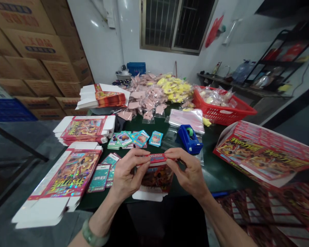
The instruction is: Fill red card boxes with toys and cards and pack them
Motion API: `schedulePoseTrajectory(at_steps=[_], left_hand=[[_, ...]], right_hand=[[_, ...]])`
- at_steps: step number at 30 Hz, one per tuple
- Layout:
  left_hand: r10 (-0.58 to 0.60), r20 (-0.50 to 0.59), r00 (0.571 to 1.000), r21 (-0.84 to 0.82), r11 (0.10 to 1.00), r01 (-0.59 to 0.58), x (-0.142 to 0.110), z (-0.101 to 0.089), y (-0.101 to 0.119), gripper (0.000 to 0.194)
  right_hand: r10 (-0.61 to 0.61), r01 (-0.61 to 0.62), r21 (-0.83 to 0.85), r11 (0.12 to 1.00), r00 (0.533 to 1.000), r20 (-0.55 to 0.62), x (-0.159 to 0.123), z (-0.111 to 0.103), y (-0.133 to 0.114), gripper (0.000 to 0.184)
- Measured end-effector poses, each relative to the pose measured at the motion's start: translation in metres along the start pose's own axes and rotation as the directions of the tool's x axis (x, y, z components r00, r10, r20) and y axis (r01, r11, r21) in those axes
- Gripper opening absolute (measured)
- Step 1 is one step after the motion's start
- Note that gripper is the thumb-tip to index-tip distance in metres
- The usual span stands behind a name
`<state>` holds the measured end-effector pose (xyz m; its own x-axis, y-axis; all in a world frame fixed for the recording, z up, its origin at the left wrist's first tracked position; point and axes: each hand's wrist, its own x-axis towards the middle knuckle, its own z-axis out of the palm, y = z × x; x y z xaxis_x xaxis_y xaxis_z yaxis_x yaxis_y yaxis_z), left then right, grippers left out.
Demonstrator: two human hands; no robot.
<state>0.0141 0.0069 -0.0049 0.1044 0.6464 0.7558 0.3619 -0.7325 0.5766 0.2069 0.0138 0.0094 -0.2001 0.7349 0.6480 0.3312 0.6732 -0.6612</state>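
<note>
A small printed cardboard box [158, 178] is between my two hands at the table's near edge, a white flap hanging open at its lower end. My left hand [131, 171] pinches the red upper edge at its left corner, and my right hand [184, 168] pinches the same edge at its right corner. Fingers hide parts of both corners. Left of my left hand lie green cards [100, 176]. Beyond the hands are a small stack of blue cards [156, 138] and a blue tape dispenser [190, 139].
Flattened boxes [69, 171] are stacked at left. Bagged pink pieces [146, 97] and yellow pieces [173, 87] are heaped at the back, beside a red basket [221, 111]. Clear plastic bags [186, 120] lie behind the dispenser. A display carton [267, 151] of boxes stands right.
</note>
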Motion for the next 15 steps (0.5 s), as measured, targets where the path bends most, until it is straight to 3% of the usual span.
schedulePoseTrajectory(at_steps=[3, 7, 11, 15], left_hand=[[-0.100, -0.002, 0.995, -0.101, 0.990, 0.099, -0.005, -0.001, 0.009, 0.009], [-0.205, -0.130, 0.970, -0.248, 0.954, 0.169, -0.010, 0.004, 0.023, 0.008], [-0.200, -0.073, 0.977, -0.300, 0.939, 0.170, -0.016, 0.004, 0.026, 0.010], [-0.116, -0.053, 0.992, -0.191, 0.976, 0.104, -0.023, -0.002, 0.026, 0.017]], right_hand=[[-0.064, 0.065, -0.026, 0.998, 0.997, 0.051, -0.003, -0.005, -0.009, 0.010], [-0.077, 0.079, -0.049, 0.996, 0.996, 0.051, -0.007, -0.009, -0.022, 0.011], [-0.050, 0.052, -0.028, 0.998, 0.996, 0.073, -0.009, -0.012, -0.028, 0.011], [-0.089, 0.093, -0.029, 0.995, 0.991, 0.102, -0.012, -0.015, -0.030, 0.011]])
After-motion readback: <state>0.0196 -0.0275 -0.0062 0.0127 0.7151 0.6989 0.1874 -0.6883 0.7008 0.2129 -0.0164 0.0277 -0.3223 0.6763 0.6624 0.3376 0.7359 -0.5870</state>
